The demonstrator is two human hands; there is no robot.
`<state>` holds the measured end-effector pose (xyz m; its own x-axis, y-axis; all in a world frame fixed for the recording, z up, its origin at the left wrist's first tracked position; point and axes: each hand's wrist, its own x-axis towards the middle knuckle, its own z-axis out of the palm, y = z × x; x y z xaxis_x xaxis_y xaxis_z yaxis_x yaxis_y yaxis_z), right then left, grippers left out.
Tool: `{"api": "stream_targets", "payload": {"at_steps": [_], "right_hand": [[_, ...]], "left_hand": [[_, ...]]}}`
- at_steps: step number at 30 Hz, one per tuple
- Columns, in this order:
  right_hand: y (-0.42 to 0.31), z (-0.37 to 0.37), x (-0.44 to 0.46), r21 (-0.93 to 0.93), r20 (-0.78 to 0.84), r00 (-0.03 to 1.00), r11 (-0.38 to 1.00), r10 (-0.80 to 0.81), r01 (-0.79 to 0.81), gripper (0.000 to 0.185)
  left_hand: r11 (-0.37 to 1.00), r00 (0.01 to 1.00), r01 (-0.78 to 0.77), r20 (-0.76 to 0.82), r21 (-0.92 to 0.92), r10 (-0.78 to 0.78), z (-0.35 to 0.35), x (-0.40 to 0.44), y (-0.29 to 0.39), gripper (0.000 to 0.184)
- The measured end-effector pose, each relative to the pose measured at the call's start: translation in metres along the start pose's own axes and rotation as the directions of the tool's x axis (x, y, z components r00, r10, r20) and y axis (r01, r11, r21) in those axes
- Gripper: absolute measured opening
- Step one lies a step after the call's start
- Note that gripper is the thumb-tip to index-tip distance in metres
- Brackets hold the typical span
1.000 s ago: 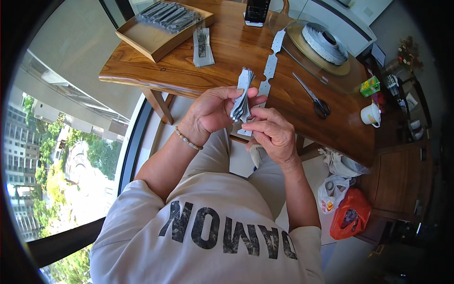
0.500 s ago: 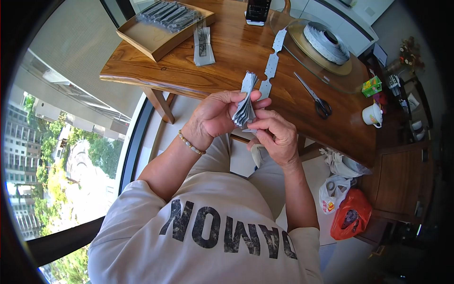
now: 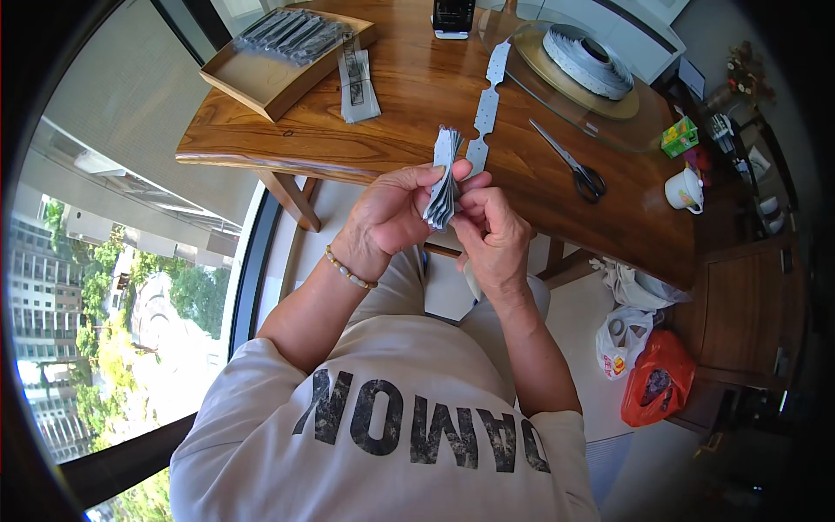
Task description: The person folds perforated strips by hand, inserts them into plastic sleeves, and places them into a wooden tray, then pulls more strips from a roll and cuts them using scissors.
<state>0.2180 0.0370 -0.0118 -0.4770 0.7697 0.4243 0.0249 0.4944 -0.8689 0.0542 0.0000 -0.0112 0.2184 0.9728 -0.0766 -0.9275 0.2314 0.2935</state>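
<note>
My left hand [image 3: 391, 207] grips a fanned bundle [image 3: 443, 187] of a pale grey, dark-speckled strip, folded back and forth into many layers, thumb in front. At the bundle's right side, my right hand [image 3: 497, 233] has its thumb and fingers pinched together on the strip's edge; the exact contact is partly hidden. An unfolded length of notched strip [image 3: 486, 111] lies over the table beyond my fingers, reaching up toward a large roll [image 3: 588, 63] of similar material. Black-handled scissors [image 3: 574, 165] rest to the right of that length, blades pointing away.
The wooden table [image 3: 417, 104] carries a shallow wooden tray [image 3: 261, 83] of plastic-wrapped dark packets, flat sleeves [image 3: 358, 91], and a phone on a stand [image 3: 452, 17]. A glass turntable [image 3: 639, 139] bears the roll. Rightward are a green box [image 3: 679, 137], a mug [image 3: 684, 190] and floor bags [image 3: 658, 383].
My right hand has moved up and inward, from below the bundle to its right side. The camera view has shifted slightly, and my left hand keeps its hold.
</note>
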Motion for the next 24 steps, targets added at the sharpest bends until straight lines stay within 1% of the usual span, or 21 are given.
{"api": "stream_targets", "payload": {"at_steps": [4, 7, 9, 12, 15, 16, 19, 20, 23, 24], "right_hand": [[-0.006, 0.000, 0.001, 0.044, -0.019, 0.998, 0.997, 0.060, -0.059, 0.025], [-0.009, -0.003, 0.002, 0.025, -0.012, 0.992, 0.991, 0.128, -0.128, 0.034], [-0.008, -0.004, 0.001, 0.041, -0.012, 0.989, 0.988, 0.147, -0.147, 0.034], [-0.005, -0.004, -0.001, 0.072, -0.007, 0.983, 0.981, 0.182, -0.181, 0.034], [0.000, -0.004, -0.003, 0.150, 0.017, 0.981, 0.970, 0.192, -0.193, 0.031], [0.000, -0.004, -0.004, 0.151, 0.018, 0.981, 0.970, 0.193, -0.193, 0.031], [0.000, -0.004, -0.006, 0.362, 0.092, 0.973, 0.903, 0.211, -0.230, 0.022], [0.002, -0.004, -0.007, 0.362, 0.093, 0.973, 0.903, 0.211, -0.231, 0.022], [0.009, -0.003, -0.009, 0.454, 0.129, 0.968, 0.855, 0.215, -0.251, 0.019], [0.011, -0.003, -0.010, 0.453, 0.129, 0.968, 0.855, 0.215, -0.250, 0.019]], "left_hand": [[0.998, 0.999, -0.020, -0.031, -0.065, 0.018, 0.002, 0.002, -0.004, 0.028], [0.999, 1.000, -0.018, -0.002, -0.044, 0.018, 0.001, 0.003, -0.003, 0.028], [0.999, 1.000, -0.016, 0.013, -0.034, 0.017, 0.002, 0.003, -0.005, 0.028], [0.980, 0.968, -0.158, -0.178, 0.123, 0.178, 0.013, 0.003, -0.011, 0.029], [0.974, 0.964, -0.160, -0.188, 0.160, 0.190, 0.010, 0.005, -0.011, 0.028], [0.971, 0.962, -0.162, -0.193, 0.178, 0.196, 0.008, 0.005, -0.012, 0.028], [0.970, 0.965, -0.155, -0.180, 0.189, 0.190, 0.007, 0.006, -0.012, 0.026], [0.969, 0.967, -0.151, -0.173, 0.195, 0.185, 0.007, 0.006, -0.012, 0.026], [0.973, 0.971, -0.131, -0.171, 0.188, 0.164, 0.008, 0.006, -0.013, 0.025], [0.975, 0.973, -0.122, -0.171, 0.186, 0.154, 0.008, 0.006, -0.013, 0.025]]}}
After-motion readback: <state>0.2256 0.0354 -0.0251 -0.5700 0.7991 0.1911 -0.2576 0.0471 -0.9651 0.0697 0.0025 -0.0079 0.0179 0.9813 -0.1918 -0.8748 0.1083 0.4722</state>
